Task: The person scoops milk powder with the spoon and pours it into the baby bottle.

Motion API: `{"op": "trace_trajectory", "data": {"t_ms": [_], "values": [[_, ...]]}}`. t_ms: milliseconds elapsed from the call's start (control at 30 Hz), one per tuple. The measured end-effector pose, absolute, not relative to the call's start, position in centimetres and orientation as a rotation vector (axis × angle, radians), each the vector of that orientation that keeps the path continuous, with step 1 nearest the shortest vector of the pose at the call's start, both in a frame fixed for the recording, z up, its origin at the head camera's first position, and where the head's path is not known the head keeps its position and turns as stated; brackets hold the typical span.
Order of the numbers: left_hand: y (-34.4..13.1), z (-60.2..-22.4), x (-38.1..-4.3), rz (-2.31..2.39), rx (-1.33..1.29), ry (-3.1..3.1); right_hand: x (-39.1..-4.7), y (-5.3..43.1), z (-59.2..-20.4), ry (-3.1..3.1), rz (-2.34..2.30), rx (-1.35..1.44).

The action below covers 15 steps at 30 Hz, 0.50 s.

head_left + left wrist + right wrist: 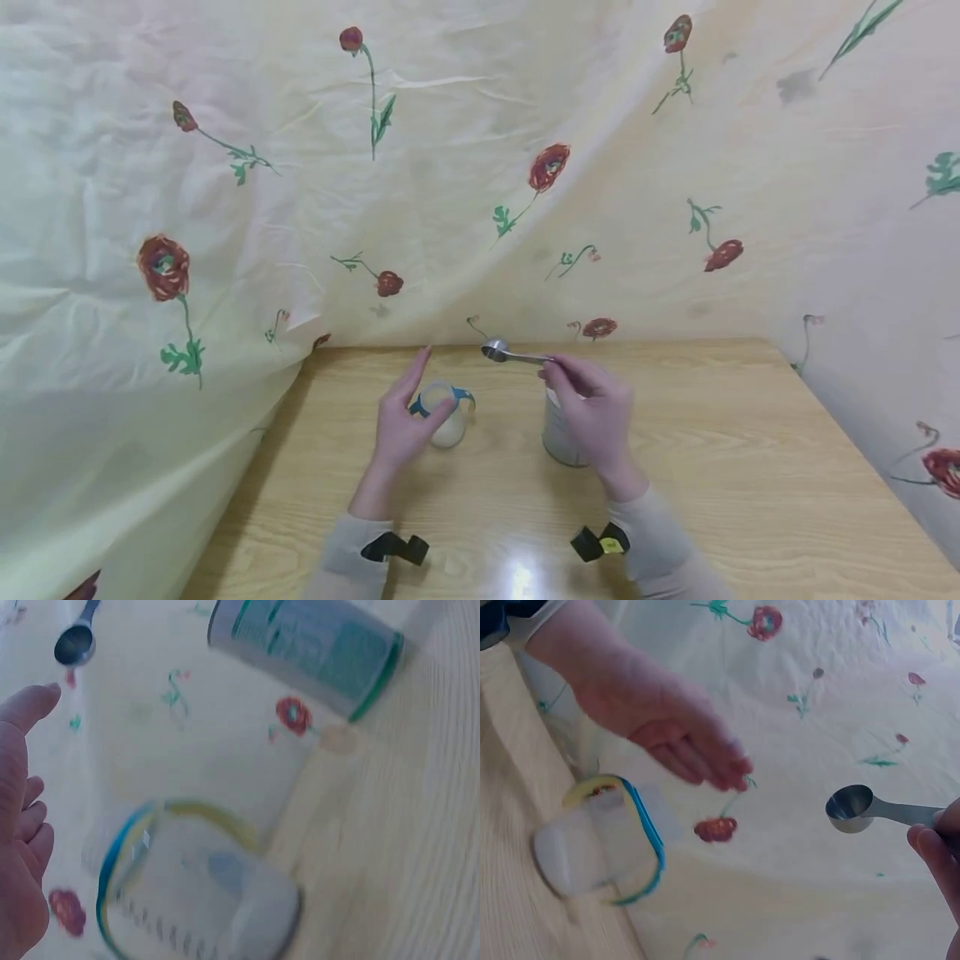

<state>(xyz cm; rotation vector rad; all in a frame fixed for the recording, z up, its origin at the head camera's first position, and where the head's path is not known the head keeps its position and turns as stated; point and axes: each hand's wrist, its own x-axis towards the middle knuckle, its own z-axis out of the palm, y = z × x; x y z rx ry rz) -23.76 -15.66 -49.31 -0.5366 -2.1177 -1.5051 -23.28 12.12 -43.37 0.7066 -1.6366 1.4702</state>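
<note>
My right hand (596, 412) pinches the handle end of a metal measuring spoon (495, 350), raised above the table. Its round bowl (850, 810) points left and looks dark inside in the right wrist view. Partly behind the right hand, a can (561, 437) stands on the table; its green printed label (307, 649) shows in the left wrist view. A translucent baby bottle (448, 432) with a blue and yellow handle ring (651, 832) and marks down its side stands upright, without a lid. My left hand (405, 425) is beside it, fingers extended, thumb in front of its rim.
Underneath is a light wooden table (720, 433). Cream cloth with red flowers (450, 167) hangs behind the table's far edge and down both sides. Each sleeve carries a black wrist strap (382, 547) with a small camera.
</note>
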Motion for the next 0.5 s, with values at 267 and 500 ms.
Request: {"op": "trace_trajectory", "data": {"t_ms": [267,500], "values": [[-11.2,-48.2,-24.3,-1.486,-0.685,-2.113,-23.2,16.7,-43.1,-1.730,1.566,0.513],[-7.5,-48.6,-25.0,-1.588,-0.674,-2.321,-23.1,20.6,-43.3,-1.828,1.439,0.516]]}}
